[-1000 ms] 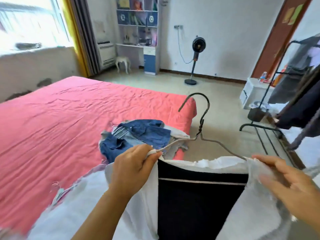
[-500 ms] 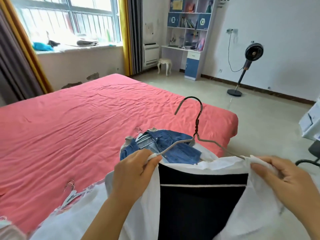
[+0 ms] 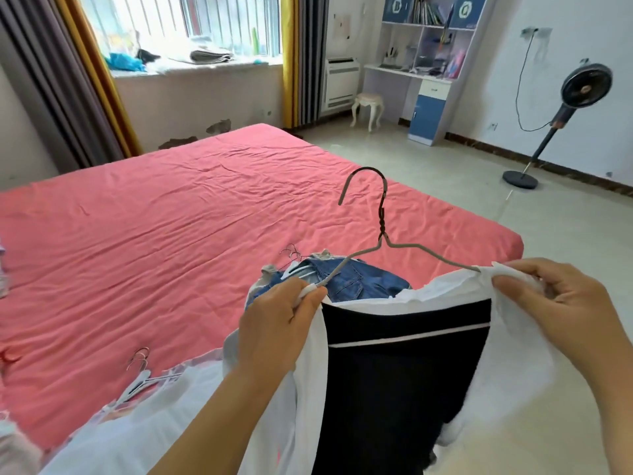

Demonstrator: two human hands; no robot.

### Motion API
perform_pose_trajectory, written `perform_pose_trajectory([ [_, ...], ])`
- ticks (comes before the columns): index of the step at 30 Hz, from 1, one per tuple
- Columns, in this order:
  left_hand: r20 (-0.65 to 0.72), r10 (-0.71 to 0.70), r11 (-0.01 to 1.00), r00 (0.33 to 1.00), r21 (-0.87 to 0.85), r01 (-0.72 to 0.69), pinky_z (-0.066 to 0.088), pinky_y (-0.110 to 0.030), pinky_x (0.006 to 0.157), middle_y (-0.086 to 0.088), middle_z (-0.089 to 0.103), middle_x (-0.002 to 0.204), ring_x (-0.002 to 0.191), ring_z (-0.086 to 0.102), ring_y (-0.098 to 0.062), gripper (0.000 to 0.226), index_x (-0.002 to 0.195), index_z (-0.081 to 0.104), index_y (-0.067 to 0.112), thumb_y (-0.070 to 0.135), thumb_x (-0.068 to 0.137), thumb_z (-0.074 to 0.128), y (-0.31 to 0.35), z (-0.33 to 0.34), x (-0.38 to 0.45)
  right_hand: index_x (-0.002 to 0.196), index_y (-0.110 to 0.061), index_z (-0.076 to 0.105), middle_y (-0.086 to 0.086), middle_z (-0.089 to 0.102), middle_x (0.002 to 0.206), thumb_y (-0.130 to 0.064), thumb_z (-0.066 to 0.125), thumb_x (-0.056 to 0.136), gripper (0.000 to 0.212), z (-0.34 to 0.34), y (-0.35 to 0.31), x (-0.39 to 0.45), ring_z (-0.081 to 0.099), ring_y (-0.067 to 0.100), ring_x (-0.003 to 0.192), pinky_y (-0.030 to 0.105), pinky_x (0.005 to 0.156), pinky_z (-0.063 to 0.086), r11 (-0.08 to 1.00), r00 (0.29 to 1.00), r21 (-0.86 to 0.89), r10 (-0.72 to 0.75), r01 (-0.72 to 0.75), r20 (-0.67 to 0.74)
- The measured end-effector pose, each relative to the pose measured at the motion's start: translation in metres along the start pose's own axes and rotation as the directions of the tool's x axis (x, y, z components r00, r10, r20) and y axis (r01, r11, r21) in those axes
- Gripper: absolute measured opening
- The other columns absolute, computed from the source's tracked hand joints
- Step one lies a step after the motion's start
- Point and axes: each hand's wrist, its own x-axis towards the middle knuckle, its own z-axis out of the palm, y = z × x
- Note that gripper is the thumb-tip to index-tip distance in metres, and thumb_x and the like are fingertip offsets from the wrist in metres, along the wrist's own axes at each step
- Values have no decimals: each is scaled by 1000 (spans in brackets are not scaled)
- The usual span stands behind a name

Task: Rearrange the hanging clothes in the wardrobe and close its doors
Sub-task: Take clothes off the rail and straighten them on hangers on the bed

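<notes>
A white garment (image 3: 513, 365) with a black panel (image 3: 404, 382) hangs on a grey wire hanger (image 3: 383, 234) held up in front of me. My left hand (image 3: 274, 323) grips the garment's left shoulder together with the hanger's left end. My right hand (image 3: 555, 303) pinches the white fabric at the hanger's right end. Behind them, blue denim clothes (image 3: 356, 279) on hangers lie on the red bed (image 3: 171, 228). More white clothes (image 3: 144, 426) on white hangers lie at the bed's near edge. The wardrobe is out of view.
A standing fan (image 3: 579, 94) is on the floor at the right. A desk with shelves (image 3: 428, 63) and a small stool (image 3: 368, 104) stand by the far wall. The window (image 3: 178, 25) with curtains is behind the bed. Open tiled floor lies right of the bed.
My view has swung left, away from the clothes rack, toward the bed and window. Both hands keep their hold on the garment and hanger, which stay centred before me.
</notes>
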Motion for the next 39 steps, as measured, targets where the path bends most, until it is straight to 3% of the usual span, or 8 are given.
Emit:
perform_pose_trajectory([
  [4, -2, -83, 995, 997, 53, 83, 24, -19, 49, 6, 37, 51, 53, 37, -8, 35, 65, 50, 15, 41, 87, 58, -14, 28, 35, 79, -39, 66, -26, 65, 85, -21, 73, 78, 19, 28, 30, 59, 57, 1, 80, 6, 67, 40, 998, 997, 55, -21, 17, 80],
  [9, -10, -220, 971, 975, 98, 220, 24, -24, 50, 10, 43, 54, 52, 41, -6, 41, 56, 35, 31, 34, 87, 62, -50, 74, 83, 78, -38, 66, -9, 67, 89, -25, 74, 78, 15, 92, 96, 142, 59, 15, 90, 17, 75, 42, 998, 973, 52, 21, -34, 229],
  [15, -18, -433, 894, 901, 116, 433, 27, -22, 53, 9, 45, 60, 59, 43, -3, 36, 59, 44, 37, 28, 88, 63, -115, 142, 143, 82, -29, 70, -11, 66, 83, -22, 74, 78, 10, 201, 165, 236, 60, 17, 87, 33, 80, 46, 995, 926, 78, 29, -62, 377],
  [23, -72, -614, 750, 786, 259, 609, 41, -35, 69, 0, 59, 80, 76, 53, -19, 14, 78, 65, 19, 30, 87, 64, -240, 213, 195, 73, -41, 59, -15, 64, 78, -24, 74, 78, 23, 350, 242, 303, 59, 25, 86, 51, 84, 45, 996, 851, 55, 28, -67, 525],
  [26, -89, -646, 709, 758, 298, 639, 37, -33, 66, -1, 58, 81, 76, 52, -19, 12, 80, 65, 17, 28, 85, 66, -277, 229, 201, 71, -41, 57, -19, 62, 77, -19, 74, 78, 29, 392, 264, 309, 59, 23, 86, 50, 86, 43, 994, 835, 70, 34, -86, 549],
  [31, -134, -693, 653, 709, 301, 695, 33, -30, 64, 0, 58, 81, 76, 52, -18, 9, 75, 64, 26, 25, 81, 71, -325, 250, 200, 80, -31, 62, -8, 65, 88, -23, 73, 78, 14, 453, 302, 310, 53, 19, 97, 43, 93, 32, 997, 804, 15, 50, -73, 593],
  [34, -155, -718, 617, 678, 310, 724, 33, -29, 66, 1, 59, 83, 80, 53, -19, 6, 80, 69, 21, 24, 79, 73, -350, 261, 197, 84, -27, 63, -10, 62, 86, -25, 71, 80, 9, 481, 316, 305, 47, 15, 96, 31, 83, 22, 997, 792, -49, 70, -52, 606],
  [39, -157, -765, 550, 624, 346, 760, 35, -29, 69, 2, 59, 87, 87, 54, -18, 14, 92, 73, 25, 29, 78, 73, -387, 282, 183, 92, -24, 62, -13, 56, 84, -29, 68, 82, 13, 512, 341, 290, 46, 19, 96, 30, 76, 18, 987, 792, -157, 76, 24, 606],
])
